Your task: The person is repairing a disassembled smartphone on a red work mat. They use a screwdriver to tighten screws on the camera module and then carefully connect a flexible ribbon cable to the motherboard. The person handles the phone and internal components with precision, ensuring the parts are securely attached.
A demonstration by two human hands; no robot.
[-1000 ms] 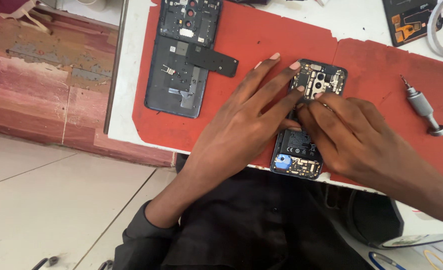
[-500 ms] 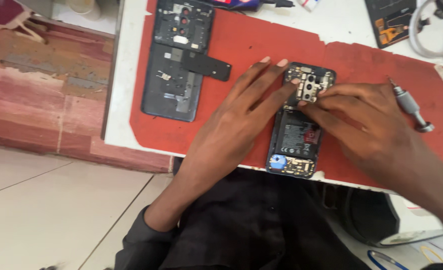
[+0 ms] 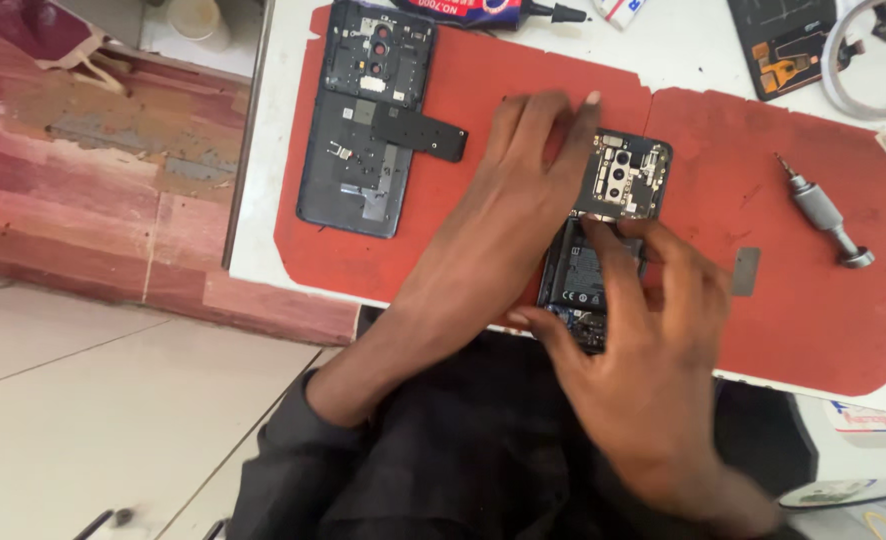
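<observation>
Red mat (image 3: 483,90) carries the opened phone (image 3: 603,235); left hand (image 3: 533,160) braces it flat, fingers spread; right hand (image 3: 653,340) pinches its middle; careful prying seems next.

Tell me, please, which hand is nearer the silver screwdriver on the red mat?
Right. The right hand lies just left of the screwdriver, over the opened phone; the left hand rests farther left.
</observation>
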